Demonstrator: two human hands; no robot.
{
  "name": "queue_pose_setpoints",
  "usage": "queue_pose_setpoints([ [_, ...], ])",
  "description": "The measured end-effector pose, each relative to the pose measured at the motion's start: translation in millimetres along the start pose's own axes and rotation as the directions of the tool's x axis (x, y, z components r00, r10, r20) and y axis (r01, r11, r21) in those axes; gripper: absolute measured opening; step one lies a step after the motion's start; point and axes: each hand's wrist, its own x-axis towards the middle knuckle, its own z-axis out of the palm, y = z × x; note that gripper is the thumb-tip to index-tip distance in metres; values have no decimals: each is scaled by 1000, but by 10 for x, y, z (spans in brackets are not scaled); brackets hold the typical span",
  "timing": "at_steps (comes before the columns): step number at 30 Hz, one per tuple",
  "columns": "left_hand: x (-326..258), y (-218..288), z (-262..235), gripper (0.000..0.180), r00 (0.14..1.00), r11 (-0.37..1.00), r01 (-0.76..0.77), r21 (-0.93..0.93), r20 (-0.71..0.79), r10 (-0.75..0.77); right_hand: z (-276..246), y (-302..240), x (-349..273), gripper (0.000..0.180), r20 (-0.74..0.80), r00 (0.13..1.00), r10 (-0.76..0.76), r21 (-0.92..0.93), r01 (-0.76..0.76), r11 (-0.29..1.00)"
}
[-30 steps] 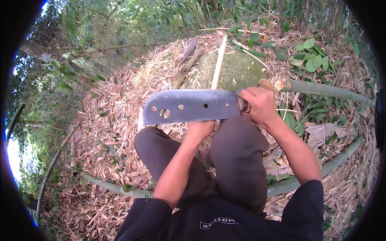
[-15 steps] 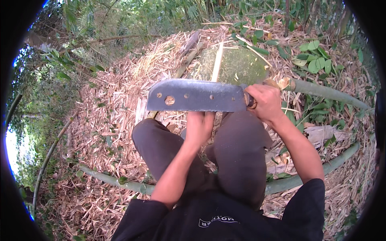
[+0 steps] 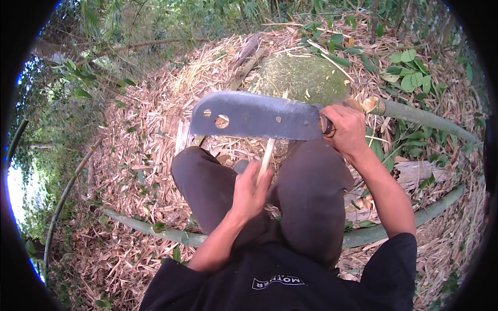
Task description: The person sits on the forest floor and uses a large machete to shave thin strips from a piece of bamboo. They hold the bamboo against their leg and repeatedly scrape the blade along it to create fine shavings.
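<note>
A broad, dark machete (image 3: 249,115) with several holes along its blade lies crosswise above my knees, its squared tip to the left. My right hand (image 3: 346,129) is wrapped round its handle. Below the blade, my left hand (image 3: 250,193) grips a thin pale bamboo strip (image 3: 266,158) between thumb and fingers. The strip runs up behind the blade, and its far end shows just past the upper edge. Where blade and strip touch is hidden.
Beyond the blade sits a mossy rounded stone (image 3: 303,78). A cut bamboo pole (image 3: 425,120) reaches in from the right; another green pole (image 3: 150,231) crosses beneath my legs. Dry leaf litter (image 3: 150,171) covers the ground. Green leaves (image 3: 410,78) lie at the upper right.
My left hand has drawn back toward my body with the strip, whose far part beyond the blade is now mostly out of sight. The machete has stayed nearly in place, tilting slightly.
</note>
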Motion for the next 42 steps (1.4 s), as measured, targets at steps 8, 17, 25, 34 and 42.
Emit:
queue_pose_setpoints([
  [8, 346, 71, 99, 20, 997, 986, -10, -168, -83, -4, 49, 30, 72, 24, 47, 998, -32, 26, 31, 999],
  [17, 990, 74, 153, 22, 939, 946, -241, 218, -196, 284, 59, -33, 71, 27, 87, 996, -20, 17, 19, 1000],
  [25, 838, -28, -85, 13, 872, 745, -407, 528, -17, 488, 19, -42, 160, 26, 67, 995, -80, -6, 80, 997],
  [34, -263, -210, 207, 12, 994, 987, -94, -127, 40, 100, 98, 107, -219, 29, -17, 997, 81, -41, -82, 996],
  [42, 989, 176, 225, 19, 938, 944, -323, 69, -110, 329, 39, 39, 15, 28, 36, 998, -44, -8, 44, 999],
])
